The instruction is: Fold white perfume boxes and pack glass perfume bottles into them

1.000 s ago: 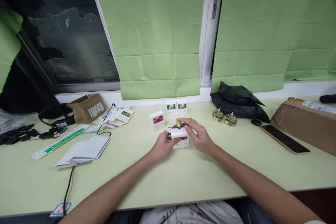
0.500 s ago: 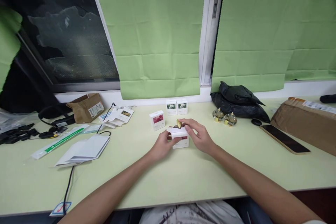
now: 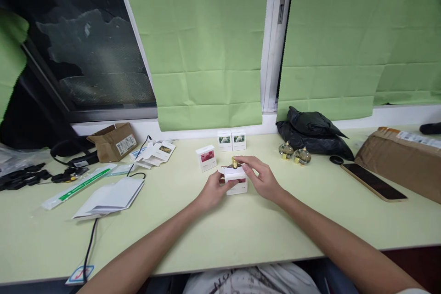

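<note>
White box (image 3: 237, 189) upright mid-bench (image 3: 213, 239), left grip (image 3: 212, 191) clasped around its left side. Gold cap (image 3: 234, 163) standing above box top, right grip (image 3: 262, 182) touching it; pinched or merely resting, can't tell. Box not closed yet, I judge. Behind, pink-pictured box (image 3: 207, 159) and two flower-pictured boxes (image 3: 225, 141) look shut. Two glass bottles (image 3: 302, 157) sit outside boxes, off right.

Pale green counter (image 3: 262, 229); white boxes (image 3: 241, 189) with red pictures; gold cap (image 3: 234, 162); black bags (image 3: 312, 138) by the back edge.
</note>
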The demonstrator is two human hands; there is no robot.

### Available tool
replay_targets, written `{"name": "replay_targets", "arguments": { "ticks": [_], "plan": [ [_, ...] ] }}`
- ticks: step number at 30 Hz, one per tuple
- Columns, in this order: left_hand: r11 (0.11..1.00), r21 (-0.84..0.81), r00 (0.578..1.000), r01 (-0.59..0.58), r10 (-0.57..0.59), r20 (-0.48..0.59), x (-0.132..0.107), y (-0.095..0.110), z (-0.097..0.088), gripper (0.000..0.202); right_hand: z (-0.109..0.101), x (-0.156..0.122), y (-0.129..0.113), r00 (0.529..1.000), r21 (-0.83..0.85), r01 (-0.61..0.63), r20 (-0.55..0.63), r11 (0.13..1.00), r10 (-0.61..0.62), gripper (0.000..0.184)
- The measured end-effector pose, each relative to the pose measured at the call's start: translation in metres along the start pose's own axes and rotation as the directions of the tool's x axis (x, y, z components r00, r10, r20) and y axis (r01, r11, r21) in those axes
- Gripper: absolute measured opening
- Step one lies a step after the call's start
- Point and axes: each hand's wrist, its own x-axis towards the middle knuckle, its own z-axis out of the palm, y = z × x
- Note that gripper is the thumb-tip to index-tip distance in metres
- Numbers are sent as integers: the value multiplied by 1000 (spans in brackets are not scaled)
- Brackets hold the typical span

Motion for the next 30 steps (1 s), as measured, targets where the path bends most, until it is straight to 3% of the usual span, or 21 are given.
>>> {"name": "replay_targets", "arguments": {
  "ticks": [30],
  "plan": [
    [1000, 9, 1000, 1, 0, -4, 0, -2, 0, 42, 0, 0, 4, 1000, -31, 14, 20, 999, -14, 32]
  ]
}}
